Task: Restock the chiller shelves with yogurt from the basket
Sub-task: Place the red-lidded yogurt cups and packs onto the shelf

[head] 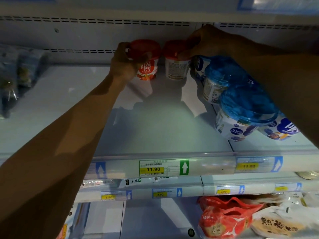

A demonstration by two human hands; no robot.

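Two red-lidded yogurt cups stand side by side at the back of the white chiller shelf. My left hand grips the left cup round its side and lid. My right hand holds the right cup from above, fingers curled over its red lid. A row of blue-lidded yogurt cups runs along the right side of the same shelf, under my right forearm. The basket is out of view.
Dark plastic packs lie at the shelf's left end. A price strip with an 11.90 label fronts the shelf. Below, lower shelves hold a red bag and a beige packet. The shelf above hangs close over the cups.
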